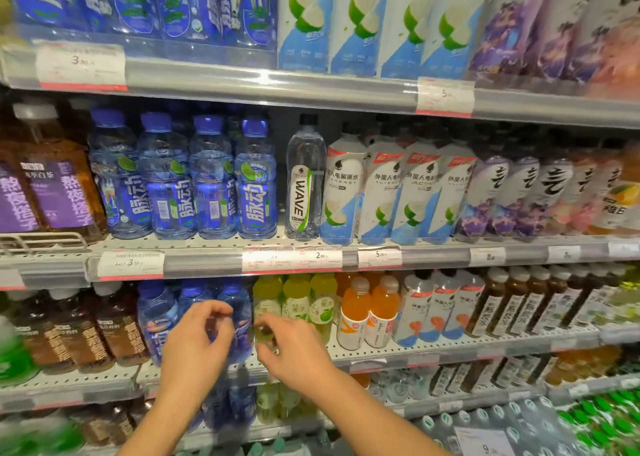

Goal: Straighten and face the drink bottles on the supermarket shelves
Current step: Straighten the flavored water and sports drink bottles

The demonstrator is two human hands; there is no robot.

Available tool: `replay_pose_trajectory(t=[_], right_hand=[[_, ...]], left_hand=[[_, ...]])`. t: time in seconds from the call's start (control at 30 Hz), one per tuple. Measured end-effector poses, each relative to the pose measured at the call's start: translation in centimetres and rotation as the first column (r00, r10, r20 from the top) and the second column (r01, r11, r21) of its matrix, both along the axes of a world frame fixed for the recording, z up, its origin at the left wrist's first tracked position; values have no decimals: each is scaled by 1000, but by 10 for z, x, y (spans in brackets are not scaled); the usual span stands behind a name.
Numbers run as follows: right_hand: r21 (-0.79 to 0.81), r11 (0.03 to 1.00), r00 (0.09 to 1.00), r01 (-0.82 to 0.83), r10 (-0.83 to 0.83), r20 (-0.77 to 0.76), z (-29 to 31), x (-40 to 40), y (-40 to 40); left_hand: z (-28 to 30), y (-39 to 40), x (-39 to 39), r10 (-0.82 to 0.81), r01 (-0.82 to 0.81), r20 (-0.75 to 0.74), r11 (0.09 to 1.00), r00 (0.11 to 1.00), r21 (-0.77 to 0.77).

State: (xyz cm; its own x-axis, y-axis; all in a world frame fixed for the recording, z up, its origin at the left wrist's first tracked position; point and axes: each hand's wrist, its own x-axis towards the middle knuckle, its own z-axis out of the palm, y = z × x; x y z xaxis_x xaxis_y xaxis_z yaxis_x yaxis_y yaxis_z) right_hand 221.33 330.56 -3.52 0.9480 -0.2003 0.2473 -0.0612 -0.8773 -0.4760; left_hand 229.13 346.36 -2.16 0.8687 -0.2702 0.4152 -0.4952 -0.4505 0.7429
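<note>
On the third shelf (450,346) stands a row of blue-capped blue bottles (240,317), with yellow-green bottles (266,301) just to their right. My left hand (197,341) is curled around one of the blue bottles, thumb and fingers pinching its body. My right hand (294,351) holds the lower part of the leftmost yellow-green bottle with its fingertips. Both hands are blurred. On the shelf above, blue bottles (256,181) stand with some labels turned sideways, beside one clear WAVE bottle (304,181).
Orange bottles (370,313) and white bottles (436,313) fill the third shelf to the right, brown tea bottles (79,331) to the left. White coconut-label bottles (381,192) crowd the middle shelf. Price-tag rails (207,261) front each shelf. More bottles sit on lower shelves.
</note>
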Motion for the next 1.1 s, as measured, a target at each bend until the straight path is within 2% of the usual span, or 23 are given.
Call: replay_pose_trajectory(t=[0.13, 0.3, 0.4, 0.57, 0.8, 0.93, 1.0, 1.1], right_hand=[[4, 1000, 991, 30, -30, 129, 26, -39, -34], [-68, 985, 946, 156, -130, 297, 66, -95, -102], [-100, 944, 883, 315, -253, 395, 74, -128, -160], [-155, 893, 891, 423, -379, 250, 78, -168, -247], [-49, 848, 807, 527, -482, 341, 115, -211, -345], [73, 801, 719, 594, -570, 397, 153, -221, -394], [138, 767, 689, 626, -628, 362, 167, -221, -414], [162, 736, 682, 658, -673, 286, 171, -218, -432]], left_hand=[[42, -38, -37, -181, 169, 220, 983, 959, 69], [65, -100, -69, -289, 175, 412, 940, 864, 292], [66, -136, -89, -297, 93, 417, 891, 859, 444], [58, -181, -113, -297, 39, 342, 802, 891, 596], [88, -253, -161, -379, 88, 397, 806, 836, 585], [126, -302, -189, -406, 118, 445, 829, 799, 546], [147, -325, -196, -390, 113, 481, 854, 785, 508], [178, -358, -202, -304, 95, 484, 908, 820, 408]])
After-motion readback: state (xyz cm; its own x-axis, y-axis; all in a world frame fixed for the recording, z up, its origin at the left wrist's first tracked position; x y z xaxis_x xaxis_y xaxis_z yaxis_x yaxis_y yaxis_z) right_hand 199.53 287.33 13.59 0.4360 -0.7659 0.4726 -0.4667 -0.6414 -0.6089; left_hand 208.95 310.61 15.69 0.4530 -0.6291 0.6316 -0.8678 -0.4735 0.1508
